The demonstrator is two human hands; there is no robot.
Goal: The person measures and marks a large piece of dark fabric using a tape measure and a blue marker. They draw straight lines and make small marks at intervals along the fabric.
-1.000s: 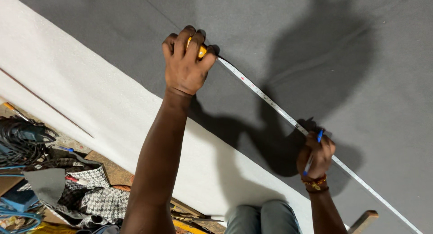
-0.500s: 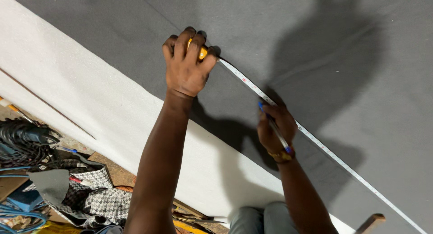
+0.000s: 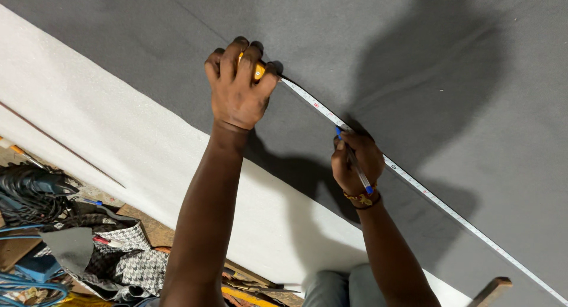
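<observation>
My left hand (image 3: 238,88) is closed over a yellow tape measure case (image 3: 258,72), pressing it onto a large grey fabric sheet (image 3: 414,58). The white tape blade (image 3: 426,191) runs from the case diagonally down to the lower right across the fabric. My right hand (image 3: 356,159) grips a blue pen (image 3: 353,159), its tip touching the fabric right beside the blade. A beaded bracelet (image 3: 362,198) sits on that wrist.
A white fabric strip (image 3: 106,141) borders the grey sheet on the left. Black cables (image 3: 29,191), blue cord (image 3: 23,280), patterned cloth (image 3: 133,262) and scraps lie at lower left. My knee (image 3: 337,289) and a wooden piece (image 3: 490,290) are at the bottom.
My right hand with the pen has slid up along the tape blade toward my left hand. The left hand has stayed on the tape case.
</observation>
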